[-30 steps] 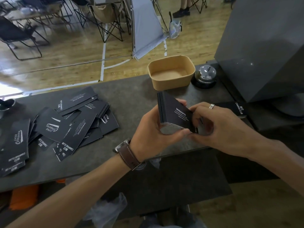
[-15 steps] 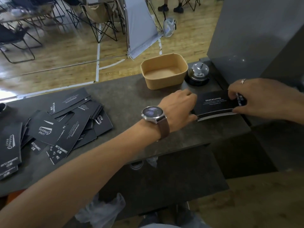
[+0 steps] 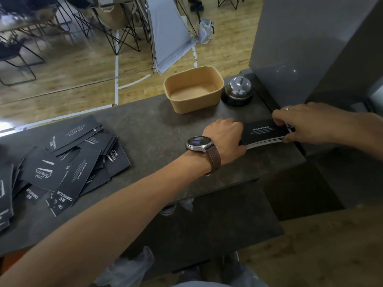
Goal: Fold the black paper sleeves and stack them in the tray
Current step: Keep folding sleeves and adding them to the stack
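Head view, step: The squared-up stack of folded sleeves [image 3: 265, 133] lay flat on the counter [image 3: 145, 125], right of the tray [image 3: 193, 105] and in front of the bell [image 3: 238, 91]. I judged this as tidying the bundle before loading.
Left hand: The left hand [image 3: 224, 139] pressed against the stack's left end, its fingers curled at the edge; whether they wrapped under it I could not tell.
Right hand: The right hand [image 3: 306, 123] pinched the stack's right end, fingers on top and thumb at the near edge.
Tray: It stood empty, apart from the stack.
Next move: Probably lifting the bundle with both hands, keeping the edges aligned, and setting it into the tray without letting it fan out.
Loose sleeves: An overlapping pile of loose sleeves [image 3: 68, 166] lay well to the left, roughly a dozen or more; the overlap prevented an exact count.
Counts: One tray, one bell, one gathered stack of several sleeves, one wristwatch [image 3: 198, 142], one ring [image 3: 288, 108].
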Demonstrator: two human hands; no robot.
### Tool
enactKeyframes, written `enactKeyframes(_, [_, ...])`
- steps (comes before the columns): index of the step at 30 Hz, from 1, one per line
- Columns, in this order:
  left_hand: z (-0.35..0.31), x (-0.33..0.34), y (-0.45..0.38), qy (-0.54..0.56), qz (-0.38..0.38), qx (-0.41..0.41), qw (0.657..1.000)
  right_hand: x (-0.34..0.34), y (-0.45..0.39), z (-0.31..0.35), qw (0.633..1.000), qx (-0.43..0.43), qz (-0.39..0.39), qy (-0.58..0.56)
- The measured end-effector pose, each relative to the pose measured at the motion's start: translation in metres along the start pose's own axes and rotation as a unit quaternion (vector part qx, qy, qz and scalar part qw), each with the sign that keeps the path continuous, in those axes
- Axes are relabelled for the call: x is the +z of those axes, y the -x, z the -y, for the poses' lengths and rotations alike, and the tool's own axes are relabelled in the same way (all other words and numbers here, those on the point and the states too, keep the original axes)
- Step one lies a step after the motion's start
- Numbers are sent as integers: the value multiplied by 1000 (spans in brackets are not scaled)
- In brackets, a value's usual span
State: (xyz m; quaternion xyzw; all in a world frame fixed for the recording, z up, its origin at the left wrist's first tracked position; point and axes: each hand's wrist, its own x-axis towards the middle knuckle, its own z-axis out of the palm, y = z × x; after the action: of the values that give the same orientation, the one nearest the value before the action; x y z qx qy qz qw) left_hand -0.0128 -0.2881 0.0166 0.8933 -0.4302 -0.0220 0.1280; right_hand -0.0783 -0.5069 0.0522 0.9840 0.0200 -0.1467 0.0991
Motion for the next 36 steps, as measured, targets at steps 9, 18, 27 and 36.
enactKeyframes(9, [-5,9,-3,56,57,-33,996,14,-9,-6,991,-13,25,-133])
enactKeyframes(18, [-7,13,-3,92,37,-58,993,13,-21,0,992,-34,32,-118])
enactKeyframes(27, [-9,16,-7,72,50,-58,995,9,-27,4,997,-48,25,-63])
enactKeyframes(36, [-4,22,-8,86,19,-50,995,13,-26,-2,996,-50,14,-74])
